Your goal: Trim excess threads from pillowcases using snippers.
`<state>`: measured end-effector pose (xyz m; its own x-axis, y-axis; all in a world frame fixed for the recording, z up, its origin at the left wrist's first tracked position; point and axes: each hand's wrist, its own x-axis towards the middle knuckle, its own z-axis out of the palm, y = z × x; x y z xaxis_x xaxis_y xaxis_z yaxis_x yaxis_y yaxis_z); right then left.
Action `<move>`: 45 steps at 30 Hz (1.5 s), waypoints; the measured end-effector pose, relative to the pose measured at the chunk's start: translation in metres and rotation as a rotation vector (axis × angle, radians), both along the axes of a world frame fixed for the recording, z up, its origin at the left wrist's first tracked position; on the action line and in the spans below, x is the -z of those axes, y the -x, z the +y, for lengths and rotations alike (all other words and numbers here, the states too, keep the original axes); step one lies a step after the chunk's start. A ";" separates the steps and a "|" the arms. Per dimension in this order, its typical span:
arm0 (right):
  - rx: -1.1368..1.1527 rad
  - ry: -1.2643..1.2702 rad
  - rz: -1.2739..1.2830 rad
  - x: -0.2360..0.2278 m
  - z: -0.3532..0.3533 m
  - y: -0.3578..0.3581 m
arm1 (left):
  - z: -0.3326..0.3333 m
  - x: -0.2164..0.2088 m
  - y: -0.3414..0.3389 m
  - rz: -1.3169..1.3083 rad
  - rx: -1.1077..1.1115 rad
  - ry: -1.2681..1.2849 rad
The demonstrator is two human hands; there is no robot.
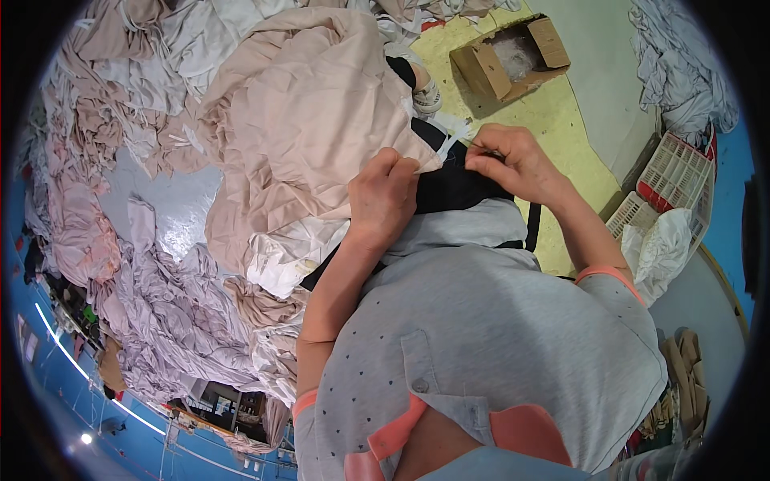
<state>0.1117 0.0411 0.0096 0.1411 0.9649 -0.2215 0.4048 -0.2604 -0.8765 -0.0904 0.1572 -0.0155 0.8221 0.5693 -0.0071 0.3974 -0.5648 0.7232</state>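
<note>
A large beige cloth [309, 104] spreads over my lap and to the left, with one corner drawn out between my hands. My left hand [383, 192] is closed in a pinch on this cloth near that corner. To the right of it, my right hand [517, 160] has thumb and forefinger pressed together; what they hold is too small to make out. White strips [455, 138] and fine threads show beside its fingertips. Under both hands lies the black cloth [449, 188] over my legs.
Heaps of lilac-grey cloth [172, 305] and pink cloth [80, 232] lie at left. An opened cardboard box [513, 60] stands on yellow flooring at far right. Farther right are plastic crates [674, 172], a white bag [658, 252] and a grey cloth pile [686, 72].
</note>
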 end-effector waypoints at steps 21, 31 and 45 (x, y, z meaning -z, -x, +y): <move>0.348 0.408 0.829 0.012 -0.009 0.019 | 0.002 0.000 -0.001 -0.003 -0.012 0.038; 0.509 0.368 1.168 0.007 -0.012 0.003 | 0.002 0.001 -0.001 0.010 -0.013 0.059; 0.156 0.031 0.784 0.010 0.001 0.010 | 0.002 0.001 -0.001 0.019 -0.013 0.056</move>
